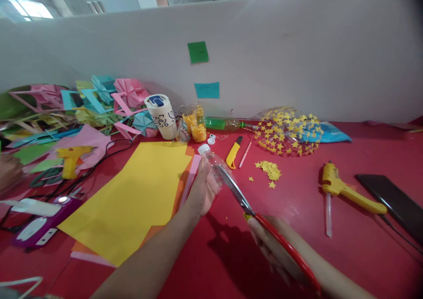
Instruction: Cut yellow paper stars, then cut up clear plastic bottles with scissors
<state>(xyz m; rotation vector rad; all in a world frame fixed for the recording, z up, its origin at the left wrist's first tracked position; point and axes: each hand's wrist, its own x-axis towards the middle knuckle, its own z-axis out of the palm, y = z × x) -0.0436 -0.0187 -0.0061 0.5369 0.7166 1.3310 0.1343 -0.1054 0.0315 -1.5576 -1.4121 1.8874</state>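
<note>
My left hand is closed around a clear plastic bottle piece with a white cap at its upper end. In my right hand is a pair of scissors with red handles, their blades lying against the clear plastic. The blades point up and left. Whether they cut into the plastic I cannot tell. Just beyond the bottle piece lie a yellow utility knife and a pink striped straw. A small pile of yellow paper stars sits to their right.
Yellow paper sheets lie at left, near a yellow glue gun and a purple power strip. Another glue gun and a black phone-like slab are at right. A star-covered clear dome and a white cup stand behind. Another person's hand shows far left.
</note>
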